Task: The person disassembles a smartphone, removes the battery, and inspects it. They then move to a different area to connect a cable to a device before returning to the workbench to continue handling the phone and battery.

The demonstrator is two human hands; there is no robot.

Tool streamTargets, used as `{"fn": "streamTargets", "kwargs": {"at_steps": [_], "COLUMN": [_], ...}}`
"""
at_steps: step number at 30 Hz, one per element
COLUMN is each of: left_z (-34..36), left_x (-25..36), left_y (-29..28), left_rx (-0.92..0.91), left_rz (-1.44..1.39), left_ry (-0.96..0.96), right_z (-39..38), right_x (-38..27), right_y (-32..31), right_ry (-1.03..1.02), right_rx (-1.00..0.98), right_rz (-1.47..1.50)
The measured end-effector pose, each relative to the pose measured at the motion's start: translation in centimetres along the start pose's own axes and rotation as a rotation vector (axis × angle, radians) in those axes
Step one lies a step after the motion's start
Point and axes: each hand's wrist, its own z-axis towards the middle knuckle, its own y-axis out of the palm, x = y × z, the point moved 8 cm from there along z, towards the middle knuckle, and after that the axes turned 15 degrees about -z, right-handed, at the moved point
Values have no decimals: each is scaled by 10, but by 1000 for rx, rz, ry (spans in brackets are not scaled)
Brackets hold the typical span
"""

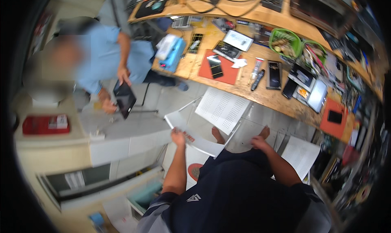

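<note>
My left hand (178, 137) is closed on the top of the backrest of a white metal chair (223, 110). The chair has a perforated seat and stands in front of the workbench. My right hand (259, 143) hangs beside my dark shorts, close to my bare foot, with its fingers blurred. A second white perforated chair (300, 156) is at my right. On the bench's orange mat (230, 75) lies a phone (215, 67) with a dark screen. To the left, a co-worker in a light blue shirt (104, 49) holds a dark tablet (124, 97) in both hands.
The wooden workbench (183, 68) carries a boxed phone (274, 75), a glue tube (255, 70), a green basket (285, 39) and several other phones. A second orange mat (330, 129) lies at its right end. A red case (45, 124) sits on the left counter.
</note>
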Motion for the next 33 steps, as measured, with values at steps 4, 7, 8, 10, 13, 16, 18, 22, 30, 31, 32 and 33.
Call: {"fn": "streamTargets", "kwargs": {"at_steps": [4, 7, 8, 10, 13, 16, 18, 22, 30, 31, 32, 33], "left_z": [-122, -231, -243, -270, -258, -243, -235, -231, -192, -196, -196, -218], "left_x": [15, 20, 20, 11, -34, -70, -79, -74, -46, -36, -40, -59], "left_y": [74, 122, 130, 141, 138, 124, 125, 136, 227, 249, 261, 264], "left_rx": [-417, -811, -833, -868, -740, -518, -522, -591, -806, -840, -892, -849], "left_rz": [66, 45, 25, -23, 68, 27, 71, 155, 177, 61, 30, -158], "left_ry": [50, -142, -154, -195, -233, -452, -508, -428, -260, -299, -238, -435], "right_z": [-68, -91, -109, -131, -124, -91, -76, -66, -88, -98, -121, -116], "right_x": [99, 185, 182, 177, 138, 100, 63, 32, 111, 128, 133, 197], "right_y": [-122, -191, -202, -218, -220, -210, -193, -166, -173, -201, -214, -223], "right_ry": [219, 380, 427, 491, 391, 223, 140, 56, 21, 18, -7, 34], "right_rx": [187, 173, 241, 311, 294, 213, 206, 189, 281, 307, 405, 194], "right_rz": [103, 112, 121, 110, 102, 44, 52, 52, -301, -548, -660, -855]}}
